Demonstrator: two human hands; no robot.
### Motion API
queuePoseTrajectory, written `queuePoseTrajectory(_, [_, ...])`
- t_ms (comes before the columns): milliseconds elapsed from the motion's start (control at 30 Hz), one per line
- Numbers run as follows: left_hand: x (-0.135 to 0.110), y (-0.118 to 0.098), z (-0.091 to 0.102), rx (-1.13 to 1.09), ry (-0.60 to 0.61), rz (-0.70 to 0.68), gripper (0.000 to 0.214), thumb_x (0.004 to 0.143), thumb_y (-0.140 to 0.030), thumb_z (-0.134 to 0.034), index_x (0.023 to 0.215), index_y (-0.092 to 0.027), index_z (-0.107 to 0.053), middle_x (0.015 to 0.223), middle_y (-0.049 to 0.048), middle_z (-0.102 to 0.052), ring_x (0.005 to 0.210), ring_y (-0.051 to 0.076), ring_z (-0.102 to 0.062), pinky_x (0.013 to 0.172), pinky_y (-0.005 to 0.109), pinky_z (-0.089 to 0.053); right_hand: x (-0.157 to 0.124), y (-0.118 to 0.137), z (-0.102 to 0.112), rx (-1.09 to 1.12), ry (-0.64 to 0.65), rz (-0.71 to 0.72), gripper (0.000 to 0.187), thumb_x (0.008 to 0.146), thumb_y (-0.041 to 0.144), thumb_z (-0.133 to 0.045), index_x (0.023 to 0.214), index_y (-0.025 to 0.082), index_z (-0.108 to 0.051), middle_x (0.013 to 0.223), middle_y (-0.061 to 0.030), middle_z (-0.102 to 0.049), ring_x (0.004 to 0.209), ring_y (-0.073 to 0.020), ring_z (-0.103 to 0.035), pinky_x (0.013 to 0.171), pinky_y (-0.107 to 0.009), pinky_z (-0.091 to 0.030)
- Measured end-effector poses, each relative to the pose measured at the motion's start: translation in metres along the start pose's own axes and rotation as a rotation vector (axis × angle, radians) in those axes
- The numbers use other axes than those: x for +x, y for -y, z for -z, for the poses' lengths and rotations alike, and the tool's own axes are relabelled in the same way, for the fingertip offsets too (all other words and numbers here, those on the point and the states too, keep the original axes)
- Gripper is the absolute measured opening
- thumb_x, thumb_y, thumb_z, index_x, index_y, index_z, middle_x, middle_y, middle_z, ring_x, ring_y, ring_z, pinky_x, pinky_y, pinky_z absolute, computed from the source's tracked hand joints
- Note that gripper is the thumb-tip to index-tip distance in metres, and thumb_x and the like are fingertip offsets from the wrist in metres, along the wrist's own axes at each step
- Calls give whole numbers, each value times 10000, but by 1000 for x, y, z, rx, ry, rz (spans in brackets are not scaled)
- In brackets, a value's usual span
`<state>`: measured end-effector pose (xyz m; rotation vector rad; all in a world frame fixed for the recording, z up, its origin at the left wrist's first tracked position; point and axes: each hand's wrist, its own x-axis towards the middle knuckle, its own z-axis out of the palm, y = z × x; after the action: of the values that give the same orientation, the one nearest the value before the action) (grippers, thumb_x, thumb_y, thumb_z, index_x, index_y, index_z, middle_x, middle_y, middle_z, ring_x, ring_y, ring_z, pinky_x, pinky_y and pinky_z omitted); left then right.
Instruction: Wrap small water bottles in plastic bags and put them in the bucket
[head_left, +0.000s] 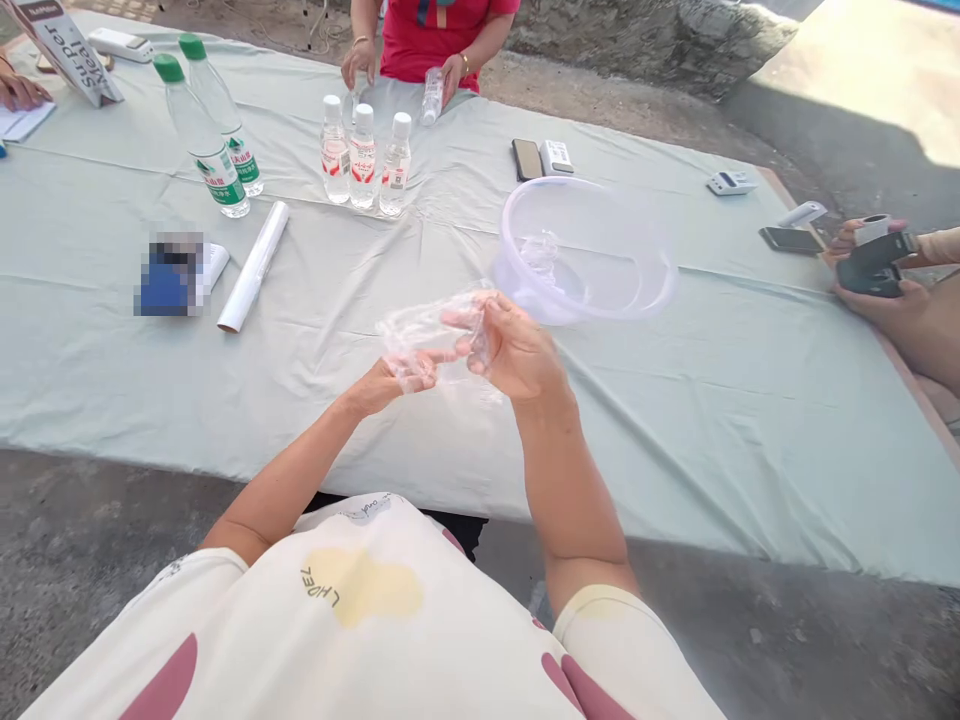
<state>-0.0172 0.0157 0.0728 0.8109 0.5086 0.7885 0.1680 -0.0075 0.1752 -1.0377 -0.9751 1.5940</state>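
Note:
A thin clear plastic glove or bag (427,335) is held between both my hands over the pale green tablecloth (315,330). My left hand (394,380) pinches its lower edge, fingers closed. My right hand (510,345) grips its right side, fingers curled into the film. Just beyond my right hand stands a clear plastic bowl (589,250), with something small and clear inside.
Three small water bottles (365,160) stand mid-table, two large green-capped bottles (210,125) to their left, with a white roll (253,266) and a blue pack (169,275). A person in red (435,40) sits opposite holding a small bottle. Another person's hands (881,275) hold a dark device at right. Phones (540,158) lie behind the bowl.

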Motion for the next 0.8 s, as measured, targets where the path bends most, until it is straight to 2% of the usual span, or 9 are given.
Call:
queuePoseTrajectory(67, [-14, -3, 11, 9, 4, -37, 232, 722, -285, -850, 810, -172, -667, 1075, 98, -736, 1102, 278, -673, 971, 416, -470, 8, -8, 18, -2, -240, 61, 359, 795, 515, -711, 888, 262, -474, 963, 2, -746, 614, -105, -670, 409, -179, -443])
queuePoseTrajectory(167, [-33, -8, 30, 7, -174, -15, 279, 749, -364, -822, 797, -184, -614, 805, 20, -718, 727, 162, -686, 730, 310, -529, 21, -29, 43, -103, -462, 59, 377, 798, 554, -666, 903, 272, -438, 921, 15, -726, 633, -105, -670, 443, -181, -445])
queuePoseTrajectory(300, [-49, -10, 50, 190, -425, 143, 303, 775, -423, -786, 802, -173, -617, 622, -13, -635, 463, 99, -571, 462, 221, -413, 38, -65, 61, -233, -566, -37, 345, 787, 537, -612, 898, 268, -426, 829, 19, -697, 566, -94, -611, 426, -176, -373])
queuePoseTrajectory(433, [-55, -5, 59, 359, -557, 222, 327, 870, -450, -683, 719, -181, -576, 507, -9, -587, 361, 103, -524, 366, 209, -294, 51, -87, 73, -317, -686, -147, 144, 778, 305, -548, 871, 240, -460, 799, 3, -688, 490, -73, -507, 394, -182, -278])
queuePoseTrajectory(567, [-57, 1, 60, 441, -603, 211, 327, 885, -371, -677, 643, -188, -555, 459, -3, -574, 322, 112, -503, 347, 221, -226, 45, -85, 87, -497, -732, -243, 276, 747, 189, -531, 1021, 219, -529, 1023, -69, -706, 647, -118, -615, 513, -225, -438])
queuePoseTrajectory(633, [-56, 4, 58, 471, -620, 206, 329, 880, -354, -686, 626, -188, -559, 457, 1, -576, 314, 113, -491, 355, 230, -219, 32, -76, 87, -678, -811, -154, 395, 782, 215, -524, 1176, 218, -525, 1184, -104, -672, 845, -166, -673, 689, -279, -528])
queuePoseTrajectory(700, [-54, 5, 57, 494, -629, 208, 339, 878, -350, -688, 610, -187, -559, 462, 6, -578, 313, 113, -483, 368, 238, -215, 15, -65, 79, -917, -873, 45, 456, 849, 261, -463, 1303, 228, -492, 1290, -121, -624, 1013, -203, -668, 838, -343, -542])
queuePoseTrajectory(733, [-53, 5, 57, 505, -632, 213, 345, 879, -351, -687, 604, -187, -559, 463, 7, -576, 314, 113, -479, 375, 241, -214, 6, -61, 72, -1027, -841, 160, 466, 878, 273, -429, 1340, 241, -484, 1318, -121, -608, 1069, -217, -657, 871, -370, -542])
queuePoseTrajectory(800, [-51, 5, 57, 530, -635, 225, 350, 883, -356, -679, 601, -187, -560, 467, 8, -571, 323, 114, -473, 393, 246, -216, -8, -60, 53, -1201, -593, 356, 456, 908, 277, -412, 1354, 289, -508, 1351, -109, -590, 1159, -245, -627, 894, -416, -545])
